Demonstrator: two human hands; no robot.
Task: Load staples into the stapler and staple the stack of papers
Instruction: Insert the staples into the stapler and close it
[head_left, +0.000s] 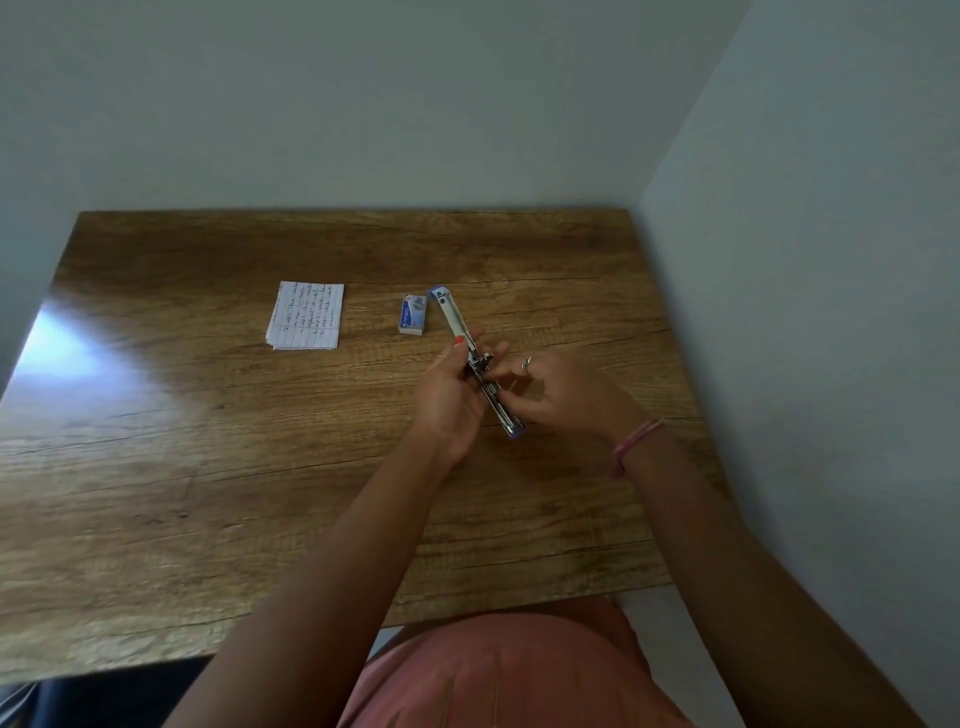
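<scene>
— Steel and blue plastic: the stapler (475, 358) is swung fully open, held over the wooden table (208, 467). Left hand (449, 395) is wrapped round its middle; right hand (550, 389) pinches at the channel.

— Risk?

— A staple strip going in crooked, or the spring pusher snapping onto a fingertip, I'd judge.

— Any staples in those fingers?

— Can't tell, too small. The staple box (413, 313) sits just beside the far end; the stack of papers (306, 315) lies well apart to the left, its writing unreadable.
</scene>
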